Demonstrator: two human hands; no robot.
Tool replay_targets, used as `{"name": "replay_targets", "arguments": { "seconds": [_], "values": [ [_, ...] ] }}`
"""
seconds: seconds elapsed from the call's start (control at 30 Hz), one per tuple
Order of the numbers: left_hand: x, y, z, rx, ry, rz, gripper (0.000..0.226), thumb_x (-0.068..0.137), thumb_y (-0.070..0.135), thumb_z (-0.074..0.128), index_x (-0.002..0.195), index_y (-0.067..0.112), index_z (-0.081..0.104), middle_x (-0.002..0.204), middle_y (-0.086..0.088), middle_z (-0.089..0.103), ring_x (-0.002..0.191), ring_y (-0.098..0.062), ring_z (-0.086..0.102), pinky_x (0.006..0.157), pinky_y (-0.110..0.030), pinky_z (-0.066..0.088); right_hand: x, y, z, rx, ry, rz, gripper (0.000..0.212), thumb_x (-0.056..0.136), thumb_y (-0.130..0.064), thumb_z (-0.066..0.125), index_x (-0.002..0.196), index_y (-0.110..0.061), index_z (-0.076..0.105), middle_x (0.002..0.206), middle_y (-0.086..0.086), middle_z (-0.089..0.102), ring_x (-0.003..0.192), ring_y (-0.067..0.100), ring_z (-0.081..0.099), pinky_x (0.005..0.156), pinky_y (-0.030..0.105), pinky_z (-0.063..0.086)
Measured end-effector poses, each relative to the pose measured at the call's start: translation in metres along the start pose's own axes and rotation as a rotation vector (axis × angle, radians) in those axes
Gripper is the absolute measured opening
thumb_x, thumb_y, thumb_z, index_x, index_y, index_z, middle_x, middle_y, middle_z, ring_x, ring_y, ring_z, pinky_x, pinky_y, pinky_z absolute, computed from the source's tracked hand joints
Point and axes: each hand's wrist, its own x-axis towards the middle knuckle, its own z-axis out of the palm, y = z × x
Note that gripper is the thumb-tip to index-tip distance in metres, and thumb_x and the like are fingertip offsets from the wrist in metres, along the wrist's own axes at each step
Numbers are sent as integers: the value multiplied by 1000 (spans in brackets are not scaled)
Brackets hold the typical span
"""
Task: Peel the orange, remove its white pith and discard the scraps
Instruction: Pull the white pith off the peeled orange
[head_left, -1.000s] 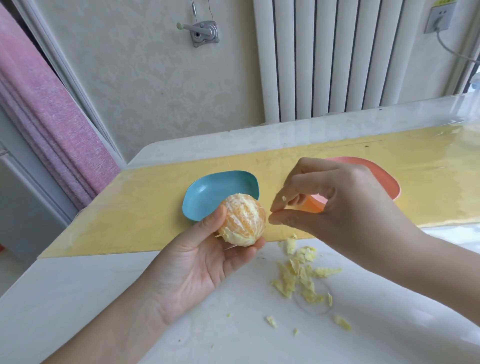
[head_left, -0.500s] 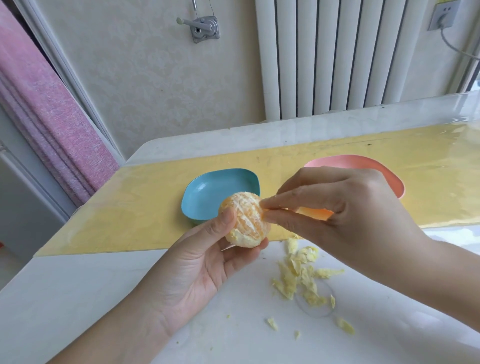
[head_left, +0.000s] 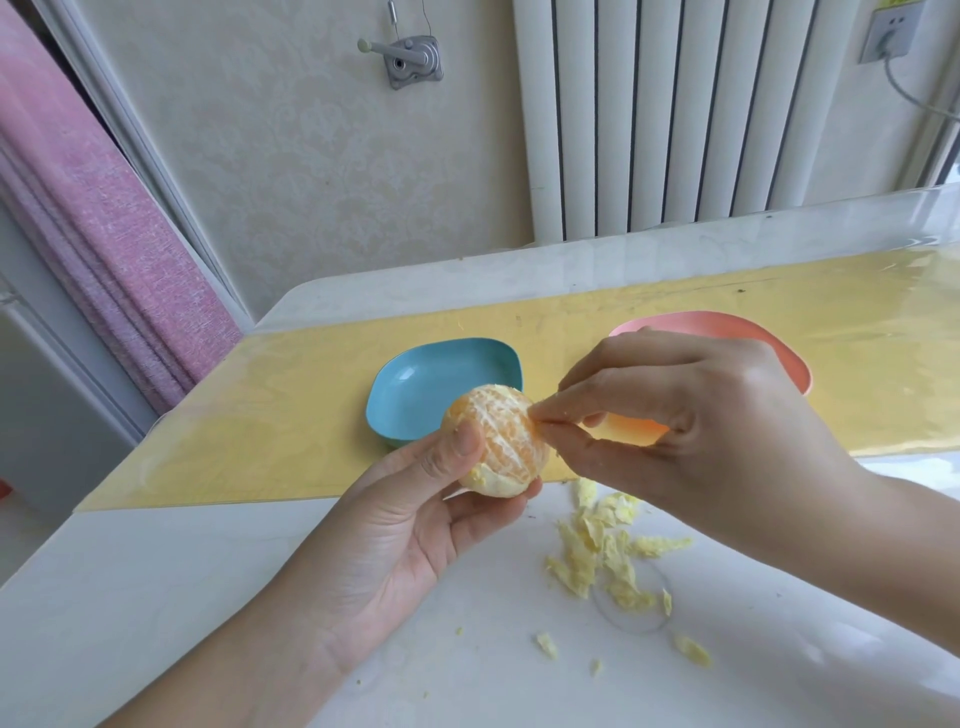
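Note:
The peeled orange (head_left: 498, 441) is held over the table's near half, streaked with white pith and with a pale patch at its bottom. My left hand (head_left: 405, 525) cups it from below, thumb pressed on its left side. My right hand (head_left: 691, 431) comes in from the right, its thumb and forefinger pinched together on the orange's right edge, on a thin strand of pith. A loose heap of pale yellow pith scraps (head_left: 605, 551) lies on the white tabletop below my right hand.
An empty blue dish (head_left: 415, 389) sits on the yellow mat (head_left: 260, 415) just behind the orange. A pink dish (head_left: 727, 327) is half hidden behind my right hand. The white table (head_left: 156, 597) ends at left. A radiator and wall stand behind.
My right hand has come back from beside the orange to its right edge, where its fingertips now pinch. My left hand has turned the orange slightly.

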Motion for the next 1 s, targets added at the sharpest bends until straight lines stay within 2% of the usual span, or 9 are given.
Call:
{"name": "replay_targets", "arguments": {
  "seconds": [0.1, 0.37, 0.47, 0.6, 0.77, 0.87, 1.0],
  "values": [
    [-1, 0, -1, 54, -8, 14, 57, 50, 49, 88, 98, 19, 76, 105, -7, 72, 100, -23, 68, 73, -24, 55, 1, 2, 0, 1, 0, -16, 6, 80, -16, 71, 79, -13, 76, 72, -4, 66, 62, 11, 58, 62, 17, 46],
    [-1, 1, 1, 57, -21, 15, 58, 49, 45, 90, 97, 16, 76, 105, -10, 72, 98, -25, 69, 73, -26, 56, 1, 3, 0, 21, -2, 4, 3, 78, -15, 73, 77, -13, 74, 71, -4, 65, 62, 6, 53, 63, 9, 42],
    [0, 2, 2, 0, -46, 7, 59, 46, 39, 92, 96, 12, 76, 101, -12, 72, 91, -25, 70, 69, -26, 57, 1, 3, 0, 52, -9, 43, 0, 76, -14, 73, 76, -14, 74, 70, -6, 65, 63, 4, 53, 64, 6, 40],
    [0, 4, 4, -39, -79, -11, 59, 45, 34, 93, 95, 9, 76, 98, -13, 72, 85, -25, 71, 66, -26, 57, 2, 2, -3, 148, -53, 115, 3, 76, -15, 72, 76, -18, 73, 72, -8, 66, 66, 4, 58, 65, 9, 44],
    [0, 6, 4, -111, -81, -30, 57, 43, 31, 94, 93, 11, 77, 100, -13, 73, 88, -28, 71, 65, -26, 58, 5, 7, -7, 287, -140, 178, 12, 87, -25, 64, 91, -19, 74, 83, -9, 68, 79, 7, 64, 72, 13, 44],
    [1, 6, 4, -137, -88, -31, 58, 44, 31, 94, 96, 11, 77, 107, -11, 72, 91, -27, 70, 67, -26, 58, 5, 6, -9, 346, -172, 194, 19, 84, -34, 65, 94, -21, 75, 86, -10, 68, 82, 9, 64, 72, 17, 46],
    [2, 5, 3, -122, -98, -38, 57, 46, 32, 93, 97, 12, 76, 106, -10, 72, 91, -25, 70, 68, -25, 58, 4, 3, -8, 271, -128, 162, 18, 75, -36, 74, 87, -23, 75, 77, -10, 66, 72, 4, 61, 66, 6, 40]
  ]
}}
